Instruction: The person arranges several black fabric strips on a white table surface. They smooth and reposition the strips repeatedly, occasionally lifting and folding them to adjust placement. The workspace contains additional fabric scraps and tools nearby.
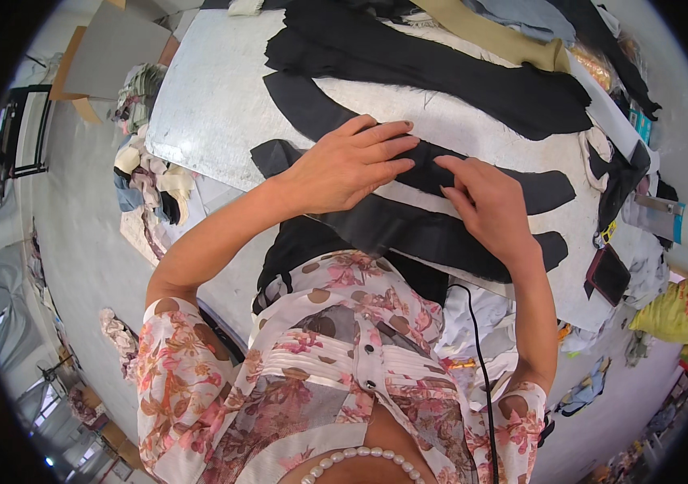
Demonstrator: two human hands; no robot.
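Note:
A long curved black fabric piece (513, 179) lies across the pale table in front of me. My left hand (352, 160) rests flat on its middle, fingers stretched toward the right. Along the same strip, my right hand (485, 198) has its fingers bent, the index finger on the cloth and the thumb at its lower edge. Nearer my body is a second curved dark piece (441, 238), its left end showing beyond my left wrist. Part of each strip is hidden under my hands and left forearm.
Beyond the strips lies a larger black cloth (416, 68), with a khaki strip (505, 36) behind it. Fabric scraps (150, 185) hang at the table's left edge. A dark phone-like object (608, 273) lies at the right; a black cable (477, 347) runs down near my right arm.

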